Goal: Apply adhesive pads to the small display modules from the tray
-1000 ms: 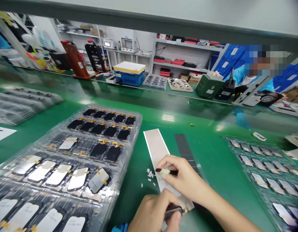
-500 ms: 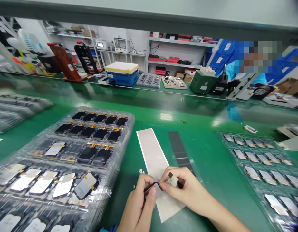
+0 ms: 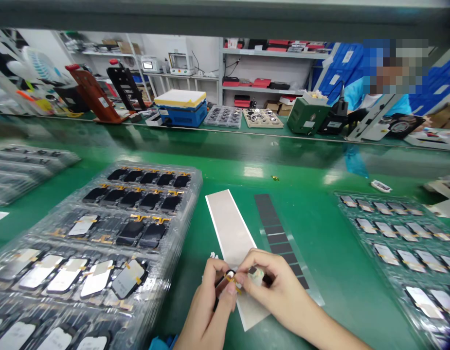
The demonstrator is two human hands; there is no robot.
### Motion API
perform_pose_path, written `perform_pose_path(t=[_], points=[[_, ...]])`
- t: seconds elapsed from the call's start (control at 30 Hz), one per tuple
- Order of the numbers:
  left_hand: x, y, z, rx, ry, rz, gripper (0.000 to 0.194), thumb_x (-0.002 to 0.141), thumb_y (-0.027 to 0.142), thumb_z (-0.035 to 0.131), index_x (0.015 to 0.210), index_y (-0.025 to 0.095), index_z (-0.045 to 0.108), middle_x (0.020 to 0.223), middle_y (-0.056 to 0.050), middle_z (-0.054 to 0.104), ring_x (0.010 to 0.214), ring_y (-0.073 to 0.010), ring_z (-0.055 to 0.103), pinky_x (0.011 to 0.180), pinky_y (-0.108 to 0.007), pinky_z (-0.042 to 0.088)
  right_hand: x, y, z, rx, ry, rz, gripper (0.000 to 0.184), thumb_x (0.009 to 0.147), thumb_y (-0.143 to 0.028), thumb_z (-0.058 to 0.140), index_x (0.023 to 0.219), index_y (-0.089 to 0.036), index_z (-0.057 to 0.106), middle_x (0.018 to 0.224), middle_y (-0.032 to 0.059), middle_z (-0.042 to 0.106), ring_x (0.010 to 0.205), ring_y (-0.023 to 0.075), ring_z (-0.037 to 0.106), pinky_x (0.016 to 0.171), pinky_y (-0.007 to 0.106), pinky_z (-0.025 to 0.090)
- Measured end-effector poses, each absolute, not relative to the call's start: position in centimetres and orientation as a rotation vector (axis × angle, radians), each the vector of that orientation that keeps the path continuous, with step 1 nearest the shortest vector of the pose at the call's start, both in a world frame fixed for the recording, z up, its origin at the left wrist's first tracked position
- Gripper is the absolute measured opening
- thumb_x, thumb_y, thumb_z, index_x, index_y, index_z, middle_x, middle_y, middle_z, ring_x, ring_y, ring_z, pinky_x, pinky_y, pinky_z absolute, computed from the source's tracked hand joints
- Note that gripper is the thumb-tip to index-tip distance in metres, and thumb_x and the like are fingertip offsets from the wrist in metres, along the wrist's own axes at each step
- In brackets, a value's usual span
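Note:
Above the pale adhesive-looking strip, my left hand pinches a small dark display module with a gold flex tail. My right hand meets it; thumb and index finger touch the module's edge at the flex. Tucked in the same hand is a dark stick-like tool with a whitish wrapping, its exact kind unclear. Fingers cover most of the module. Small white scraps lie left of the strip. To its right is a clear sheet bearing dark rectangular pieces.
Stacked clear trays with display modules stand at left, and another clear tray with modules at right. More trays sit far left. Across the bench are a blue box-shaped device, a green box and a person in blue.
My left hand has raised the module to meet my right hand, which came back from the strip's left edge. The module has since turned, showing its gold flex. The view has shifted slightly.

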State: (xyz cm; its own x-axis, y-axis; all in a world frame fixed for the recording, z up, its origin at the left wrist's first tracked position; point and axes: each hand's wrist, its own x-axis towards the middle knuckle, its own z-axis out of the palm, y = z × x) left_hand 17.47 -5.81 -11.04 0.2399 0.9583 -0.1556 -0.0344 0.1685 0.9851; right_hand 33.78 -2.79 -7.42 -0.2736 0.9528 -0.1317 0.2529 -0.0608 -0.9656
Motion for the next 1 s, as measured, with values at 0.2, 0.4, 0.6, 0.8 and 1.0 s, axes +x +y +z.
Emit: perform_pose_path(t=[0.2, 0.4, 0.6, 0.8, 1.0], points=[[18.0, -5.9, -10.3, 1.169, 1.109, 0.997, 0.043, 0.098, 0.065, 0.045, 0.093, 0.022, 0.045, 0.065, 0.006, 0.04, 0.054, -0.0097, 0.032, 0.047, -0.022, 0.02, 33.6, -3.3, -7.8, -1.263, -1.502, 1.448, 0.02, 0.087, -0.036, 0.065, 0.077, -0.019, 0.058, 0.072, -0.0003, 0.063, 0.066, 0.0127, 0.056, 0.061, 0.024, 0.04], [17.5, -5.7, -9.8, 1.074, 1.102, 0.966, 0.04, 0.097, 0.062, 0.051, 0.091, 0.022, 0.047, 0.057, 0.008, 0.043, 0.047, -0.0084, 0.027, 0.045, -0.02, 0.02, 33.5, -3.8, -7.9, -1.175, -1.41, 1.59, 0.026, 0.091, -0.043, 0.064, 0.081, -0.021, 0.055, 0.069, -0.0002, 0.065, 0.066, 0.0156, 0.065, 0.063, 0.026, 0.045], [17.5, -5.5, -9.3, 0.944, 0.981, 0.952, 0.041, 0.097, 0.062, 0.05, 0.089, 0.022, 0.044, 0.055, 0.009, 0.045, 0.044, -0.0058, 0.024, 0.045, -0.017, 0.017, 32.9, -4.1, -7.9, -1.063, -1.225, 1.733, 0.03, 0.091, -0.044, 0.066, 0.082, -0.021, 0.05, 0.075, -0.0036, 0.06, 0.07, 0.0138, 0.066, 0.067, 0.025, 0.047], [17.6, -5.6, -9.1, 0.953, 0.955, 0.973, 0.044, 0.095, 0.065, 0.053, 0.094, 0.021, 0.046, 0.058, 0.009, 0.045, 0.047, -0.006, 0.027, 0.046, -0.017, 0.019, 32.9, -4.2, -7.8, -1.042, -1.251, 1.727, 0.026, 0.096, -0.043, 0.059, 0.085, -0.022, 0.047, 0.072, -0.0046, 0.061, 0.067, 0.0127, 0.066, 0.064, 0.024, 0.046], [18.0, -5.8, -8.5, 0.872, 0.942, 0.971, 0.043, 0.092, 0.063, 0.059, 0.093, 0.022, 0.046, 0.061, 0.01, 0.04, 0.05, -0.0057, 0.024, 0.048, -0.018, 0.016, 33.4, -3.8, -7.5, -1.075, -1.349, 1.666, 0.021, 0.095, -0.038, 0.06, 0.085, -0.021, 0.051, 0.076, -0.0028, 0.063, 0.071, 0.0139, 0.067, 0.067, 0.025, 0.046]])
